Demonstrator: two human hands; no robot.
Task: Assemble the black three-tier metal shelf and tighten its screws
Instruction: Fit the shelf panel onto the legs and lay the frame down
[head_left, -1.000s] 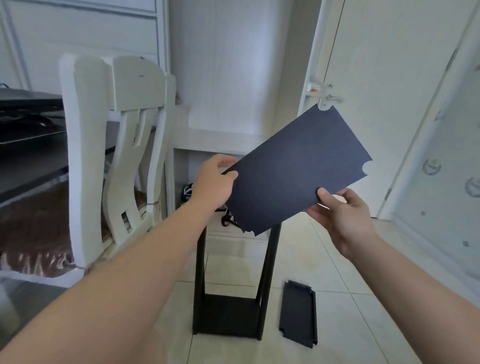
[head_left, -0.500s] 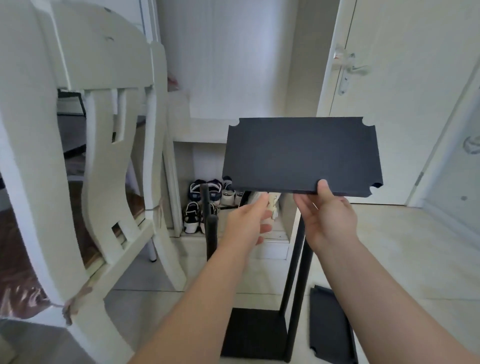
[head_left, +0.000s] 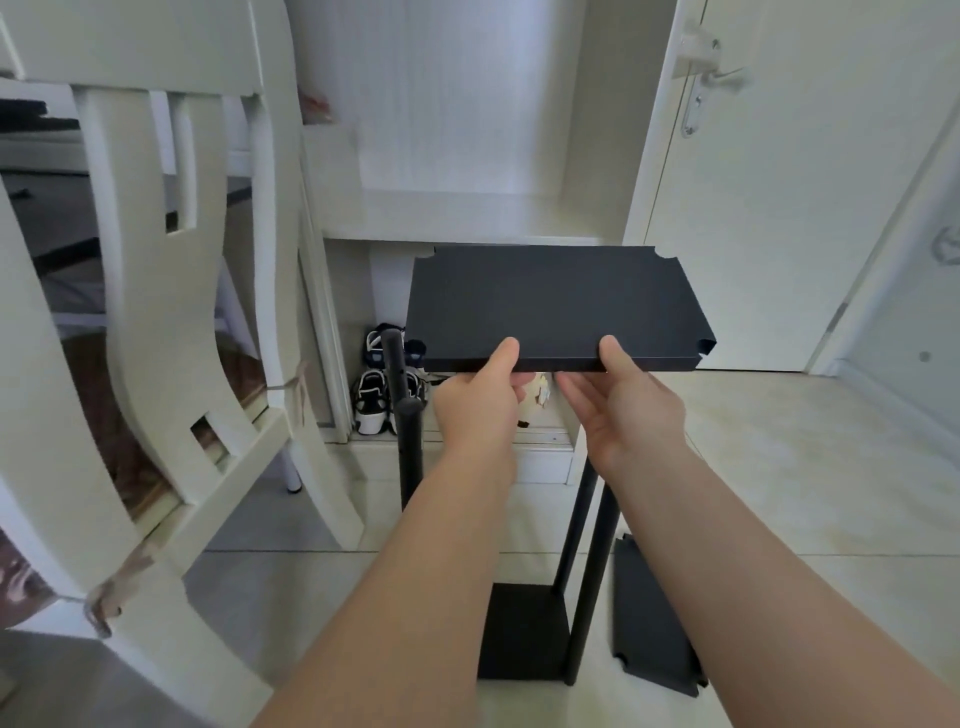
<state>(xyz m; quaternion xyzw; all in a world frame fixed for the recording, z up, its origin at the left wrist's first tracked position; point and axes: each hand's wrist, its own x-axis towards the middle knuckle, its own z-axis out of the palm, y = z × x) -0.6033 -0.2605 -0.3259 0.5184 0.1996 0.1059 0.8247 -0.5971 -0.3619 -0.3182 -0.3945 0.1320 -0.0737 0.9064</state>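
Logged black shelf panel (head_left: 556, 306) up in the air, close to level, long side across the view, above the upright frame. Noted a cut-out notch at each corner.

Found left hand (head_left: 478, 410) pinching the near long edge: thumb flat on top, fingers tucked under the panel and mostly out of sight. Same on right hand (head_left: 628, 410), just beside it on that edge: thumb on top, fingers reaching under. Both grips closed on the panel near the middle of its edge, with a small gap between the hands.

Below the panel, recorded two left posts (head_left: 410, 441), black with rounded tops, standing lower than the panel's near left corner and apart from it; lower ends hidden behind the left forearm. Two right posts (head_left: 587, 545) rising under the right wrist, tops hidden, feet on the bottom tier (head_left: 519, 629), itself flat on the tiled floor (head_left: 779, 493).

Spotted a spare panel (head_left: 654, 623), black, lying flat on the floor just right of the bottom tier.

Further out: white chair (head_left: 156, 312) close at left; shoes (head_left: 371, 405) in a low cubby behind the left posts; white door (head_left: 779, 208) with metal handle (head_left: 717, 78) at upper right.
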